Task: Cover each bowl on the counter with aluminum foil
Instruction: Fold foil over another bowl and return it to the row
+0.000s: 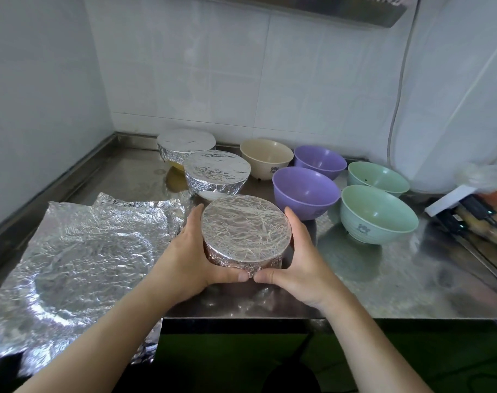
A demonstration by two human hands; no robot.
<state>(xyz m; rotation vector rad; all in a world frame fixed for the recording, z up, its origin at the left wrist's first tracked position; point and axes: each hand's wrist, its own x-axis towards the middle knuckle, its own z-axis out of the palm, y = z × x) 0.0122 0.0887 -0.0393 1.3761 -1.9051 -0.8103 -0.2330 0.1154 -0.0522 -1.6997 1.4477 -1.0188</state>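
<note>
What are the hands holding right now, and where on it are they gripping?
Both hands, left hand and right hand, hold the foil-covered bowl by its sides, thumbs meeting on the near foil-wrapped rim.

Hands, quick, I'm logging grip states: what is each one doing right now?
Left hand: closed round the round foil-covered bowl, thumb on its front edge.
Right hand: closed round the same bowl from the other side.

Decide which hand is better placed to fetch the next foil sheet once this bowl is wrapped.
Probably the left hand: the loose foil sheets lie directly beside it. The right hand sits on the far side of the wrapped bowl, nearer the uncovered bowls.
</note>
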